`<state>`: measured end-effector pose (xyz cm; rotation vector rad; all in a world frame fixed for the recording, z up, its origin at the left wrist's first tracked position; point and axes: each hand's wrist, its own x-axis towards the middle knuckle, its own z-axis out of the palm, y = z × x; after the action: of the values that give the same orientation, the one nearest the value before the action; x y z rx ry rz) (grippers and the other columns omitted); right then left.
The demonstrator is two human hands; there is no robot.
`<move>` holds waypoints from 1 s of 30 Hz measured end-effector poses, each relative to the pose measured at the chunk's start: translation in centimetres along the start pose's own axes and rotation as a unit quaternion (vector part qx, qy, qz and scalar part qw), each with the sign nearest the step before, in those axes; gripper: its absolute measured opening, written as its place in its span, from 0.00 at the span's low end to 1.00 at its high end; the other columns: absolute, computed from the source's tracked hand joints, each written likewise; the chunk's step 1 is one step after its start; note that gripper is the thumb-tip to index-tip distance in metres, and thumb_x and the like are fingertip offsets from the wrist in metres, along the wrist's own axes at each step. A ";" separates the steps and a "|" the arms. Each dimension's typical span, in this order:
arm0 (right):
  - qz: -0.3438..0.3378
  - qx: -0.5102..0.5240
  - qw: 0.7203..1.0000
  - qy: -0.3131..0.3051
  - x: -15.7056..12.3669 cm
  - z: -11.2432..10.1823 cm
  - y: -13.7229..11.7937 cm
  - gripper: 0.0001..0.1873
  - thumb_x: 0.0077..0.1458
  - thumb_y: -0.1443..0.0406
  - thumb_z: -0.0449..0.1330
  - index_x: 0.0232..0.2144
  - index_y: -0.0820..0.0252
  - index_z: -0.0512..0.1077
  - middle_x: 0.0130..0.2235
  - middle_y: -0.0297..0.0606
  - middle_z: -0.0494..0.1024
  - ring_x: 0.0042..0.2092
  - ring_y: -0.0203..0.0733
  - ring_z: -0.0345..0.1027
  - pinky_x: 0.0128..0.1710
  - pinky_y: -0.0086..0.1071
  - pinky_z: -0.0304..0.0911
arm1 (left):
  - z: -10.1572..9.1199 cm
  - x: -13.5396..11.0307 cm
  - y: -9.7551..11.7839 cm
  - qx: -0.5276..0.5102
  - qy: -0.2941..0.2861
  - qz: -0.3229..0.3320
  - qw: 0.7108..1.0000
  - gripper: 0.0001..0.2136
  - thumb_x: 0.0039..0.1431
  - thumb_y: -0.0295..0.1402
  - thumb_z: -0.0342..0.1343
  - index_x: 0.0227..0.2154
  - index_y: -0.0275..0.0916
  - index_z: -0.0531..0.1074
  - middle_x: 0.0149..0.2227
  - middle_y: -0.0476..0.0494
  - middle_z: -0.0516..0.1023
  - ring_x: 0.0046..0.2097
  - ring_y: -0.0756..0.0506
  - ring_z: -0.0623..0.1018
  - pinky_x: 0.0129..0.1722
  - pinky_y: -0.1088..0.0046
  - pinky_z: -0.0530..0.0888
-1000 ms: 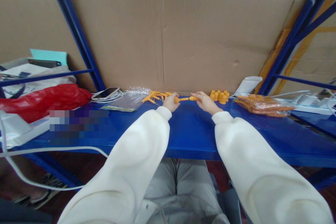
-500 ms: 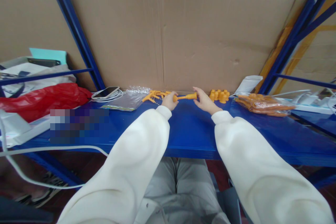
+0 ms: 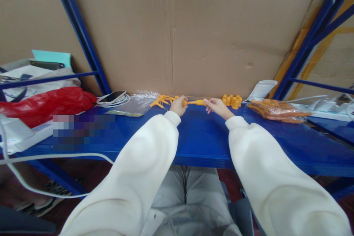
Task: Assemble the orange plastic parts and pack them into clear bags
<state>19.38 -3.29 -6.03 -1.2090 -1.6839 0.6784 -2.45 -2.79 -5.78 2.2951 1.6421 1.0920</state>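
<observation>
My left hand (image 3: pixel 179 106) is closed around one end of an orange plastic rod with a ridged, screw-like shaft (image 3: pixel 190 102). A smoother orange end piece (image 3: pixel 199 102) widens toward the right, and my right hand (image 3: pixel 217 106) pinches it between thumb and fingers. Left of my left hand lie orange branched plastic pieces (image 3: pixel 162 101); whether they touch the rod is hidden by my fingers. Just beyond my right hand, several short orange knobbed pieces (image 3: pixel 232 101) stand in a cluster on the blue shelf (image 3: pixel 203 136).
A tall cardboard sheet (image 3: pixel 221 37) closes off the back. Clear plastic bags (image 3: pixel 134 105) and a phone with a white cable (image 3: pixel 113 97) lie at left, near a red bag (image 3: pixel 52 103). To the right is a bag of orange parts (image 3: pixel 279 110). Blue posts (image 3: pixel 83 40) flank the shelf.
My right hand has closed from a spread grasp into a pinch on the rod's right end piece. My left hand has stayed in place on the rod.
</observation>
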 end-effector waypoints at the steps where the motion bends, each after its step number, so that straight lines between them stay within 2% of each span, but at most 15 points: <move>1: 0.009 0.001 1.000 0.002 -0.1 0.1 -0.1 0.27 0.54 0.43 0.63 0.22 0.59 0.68 0.19 0.35 0.75 0.20 0.34 0.68 0.22 0.26 0.65 | 0.0 0.0 0.0 0.001 0.000 0.000 1.000 0.14 0.56 0.21 0.60 0.44 0.42 0.73 0.47 0.42 0.81 0.53 0.41 0.78 0.57 0.63 0.70; 5: 0.032 0.032 0.999 0.003 -0.3 0.4 -0.5 0.24 0.57 0.45 0.62 0.26 0.59 0.69 0.21 0.35 0.77 0.19 0.33 0.69 0.19 0.24 0.61 | 0.0 0.0 0.1 0.003 0.000 -0.012 1.000 0.14 0.55 0.21 0.61 0.43 0.43 0.72 0.49 0.43 0.80 0.54 0.41 0.77 0.58 0.63 0.69; 8: 0.049 0.063 0.997 -0.004 -0.6 0.6 -1.0 0.16 0.59 0.53 0.64 0.37 0.61 0.71 0.25 0.36 0.80 0.21 0.34 0.71 0.22 0.25 0.64 | 0.0 0.1 -0.1 0.003 0.001 -0.018 1.000 0.14 0.55 0.21 0.61 0.43 0.41 0.73 0.48 0.42 0.80 0.53 0.42 0.77 0.57 0.65 0.69; 11: 0.049 0.093 0.994 -0.018 -0.9 0.5 -1.4 0.17 0.57 0.59 0.67 0.45 0.60 0.70 0.27 0.34 0.81 0.22 0.34 0.72 0.23 0.25 0.64 | 0.0 0.2 -0.3 -0.002 0.004 -0.023 1.000 0.14 0.54 0.21 0.61 0.43 0.40 0.73 0.45 0.42 0.80 0.51 0.42 0.78 0.55 0.66 0.71; 13: 0.046 0.105 0.993 -0.030 -1.1 0.4 -1.5 0.14 0.58 0.60 0.67 0.42 0.60 0.70 0.26 0.34 0.81 0.22 0.33 0.72 0.22 0.24 0.63 | 0.1 0.2 -0.4 -0.004 0.006 -0.019 1.000 0.14 0.54 0.21 0.61 0.43 0.41 0.73 0.43 0.44 0.80 0.49 0.42 0.79 0.54 0.65 0.71; 15: 0.056 0.101 0.993 -0.039 -1.0 0.3 -1.4 0.12 0.60 0.58 0.64 0.36 0.61 0.70 0.23 0.35 0.79 0.20 0.33 0.70 0.20 0.23 0.60 | 0.1 0.3 -0.5 -0.005 0.009 -0.006 1.000 0.14 0.54 0.21 0.61 0.42 0.42 0.72 0.42 0.45 0.80 0.49 0.42 0.79 0.53 0.64 0.72; 18: 0.081 0.081 0.993 -0.038 -0.8 0.2 -1.3 0.19 0.63 0.51 0.60 0.30 0.60 0.68 0.18 0.36 0.76 0.17 0.33 0.66 0.17 0.23 0.54 | 0.1 0.3 -0.4 -0.010 0.010 0.015 1.000 0.13 0.54 0.20 0.61 0.41 0.40 0.72 0.43 0.45 0.81 0.49 0.42 0.79 0.52 0.64 0.73; 21: 0.090 0.065 0.993 -0.030 -0.6 0.2 -1.1 0.22 0.62 0.48 0.58 0.30 0.60 0.69 0.17 0.37 0.75 0.16 0.33 0.65 0.15 0.22 0.51 | 0.2 0.3 -0.4 -0.010 0.009 0.022 1.000 0.13 0.54 0.20 0.61 0.40 0.40 0.72 0.43 0.44 0.81 0.48 0.42 0.79 0.52 0.64 0.73; 23: 0.087 0.058 0.994 -0.023 -0.6 0.2 -1.1 0.21 0.63 0.49 0.58 0.32 0.61 0.70 0.21 0.38 0.77 0.17 0.32 0.66 0.15 0.22 0.53 | 0.2 0.3 -0.4 -0.008 0.010 0.022 1.000 0.13 0.53 0.20 0.62 0.40 0.40 0.72 0.43 0.44 0.81 0.48 0.42 0.79 0.52 0.64 0.73; 26: 0.059 0.059 0.996 -0.018 -0.6 0.3 -0.8 0.15 0.61 0.56 0.63 0.42 0.61 0.71 0.32 0.40 0.81 0.22 0.32 0.71 0.18 0.22 0.60 | 0.3 0.4 -0.6 -0.007 0.018 0.022 1.000 0.13 0.53 0.20 0.62 0.40 0.41 0.73 0.43 0.44 0.82 0.48 0.41 0.79 0.53 0.63 0.73; 28: 0.030 0.062 0.997 -0.021 -0.5 0.3 -0.5 0.18 0.58 0.60 0.66 0.48 0.58 0.70 0.39 0.39 0.82 0.25 0.32 0.73 0.21 0.23 0.63 | 0.4 0.4 -0.7 -0.006 0.022 0.023 0.999 0.13 0.53 0.20 0.61 0.40 0.41 0.73 0.43 0.44 0.82 0.48 0.41 0.79 0.53 0.62 0.73; 30: 0.011 0.059 0.998 -0.022 -0.4 0.4 -0.3 0.19 0.56 0.61 0.67 0.48 0.58 0.70 0.40 0.38 0.82 0.25 0.31 0.73 0.22 0.22 0.64 | 0.4 0.5 -0.7 -0.003 0.019 0.020 1.000 0.13 0.53 0.20 0.61 0.40 0.41 0.73 0.44 0.44 0.82 0.48 0.41 0.79 0.53 0.63 0.73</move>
<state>18.98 -3.70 -6.07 -1.1384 -1.6450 0.8130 -2.67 -1.98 -6.21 2.3266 1.6120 1.1544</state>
